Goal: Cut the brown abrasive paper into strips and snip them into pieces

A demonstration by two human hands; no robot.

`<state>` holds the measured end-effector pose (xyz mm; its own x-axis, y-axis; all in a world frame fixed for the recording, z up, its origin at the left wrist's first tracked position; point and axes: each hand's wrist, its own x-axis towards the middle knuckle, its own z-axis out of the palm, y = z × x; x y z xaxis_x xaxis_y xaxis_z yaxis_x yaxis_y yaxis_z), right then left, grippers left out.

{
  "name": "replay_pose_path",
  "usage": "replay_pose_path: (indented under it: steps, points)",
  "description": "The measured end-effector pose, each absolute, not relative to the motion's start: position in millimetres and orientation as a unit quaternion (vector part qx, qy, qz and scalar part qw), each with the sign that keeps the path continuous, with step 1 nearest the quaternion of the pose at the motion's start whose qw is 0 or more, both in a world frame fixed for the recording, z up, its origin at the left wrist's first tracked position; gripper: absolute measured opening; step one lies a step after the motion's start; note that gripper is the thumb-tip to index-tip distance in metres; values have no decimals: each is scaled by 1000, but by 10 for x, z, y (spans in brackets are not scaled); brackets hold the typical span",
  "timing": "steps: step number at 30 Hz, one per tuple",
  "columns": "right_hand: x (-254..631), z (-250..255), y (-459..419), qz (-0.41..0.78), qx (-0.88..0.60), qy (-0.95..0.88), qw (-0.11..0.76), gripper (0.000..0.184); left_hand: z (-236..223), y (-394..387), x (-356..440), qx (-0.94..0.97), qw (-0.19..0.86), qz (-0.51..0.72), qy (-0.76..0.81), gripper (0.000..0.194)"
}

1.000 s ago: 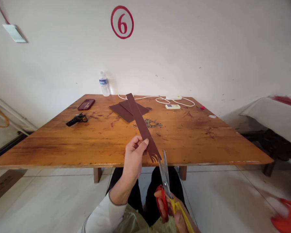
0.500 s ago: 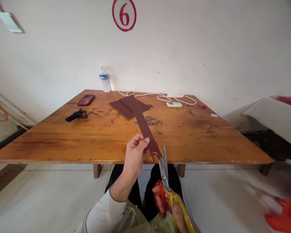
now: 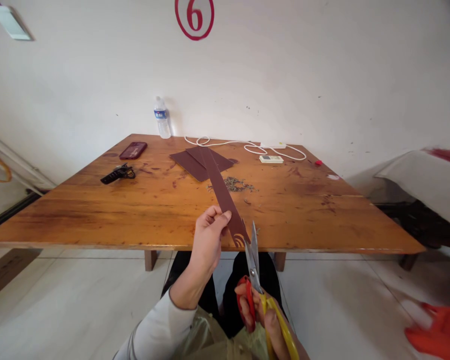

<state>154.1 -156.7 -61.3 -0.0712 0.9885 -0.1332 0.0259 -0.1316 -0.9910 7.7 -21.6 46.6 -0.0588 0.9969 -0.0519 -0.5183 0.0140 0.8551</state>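
Note:
Between thumb and fingers my left hand [image 3: 209, 240] pinches a long dark brown strip [image 3: 221, 192], paper-like or sandpaper-like, close to its near end. Narrow curved cuts mark that near end. My right hand [image 3: 264, 312] is wrapped round scissors [image 3: 253, 272] with one red and one yellow handle. Their blades are parted, and one blade meets the strip's near right corner. Beyond the strip's far end lie brown sheets [image 3: 189, 165], overlapping on the table. A heap of small curled scraps [image 3: 237, 185] lies to the right of the strip.
On the wooden table [image 3: 165, 220] are a dark red phone [image 3: 133, 150], a black strap-like object [image 3: 118, 173], a water bottle [image 3: 162, 118], a small white device [image 3: 271, 159] and a white power strip [image 3: 273, 145] with its cord. Something red [image 3: 437, 330] is on the floor at right.
The view has tilted downward, so the wall number sits higher. The scissors have moved slightly up against the strip's corner, blades a little closer together. My left hand keeps its pinch.

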Motion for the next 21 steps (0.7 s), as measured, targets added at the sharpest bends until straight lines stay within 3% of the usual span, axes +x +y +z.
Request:
replay_pose_path:
  steps: [21]
  points:
    - [1520, -645, -1602, 585, -483, -475, 445, 34, 467, -226, 84, 301, 609, 628, 381, 46]
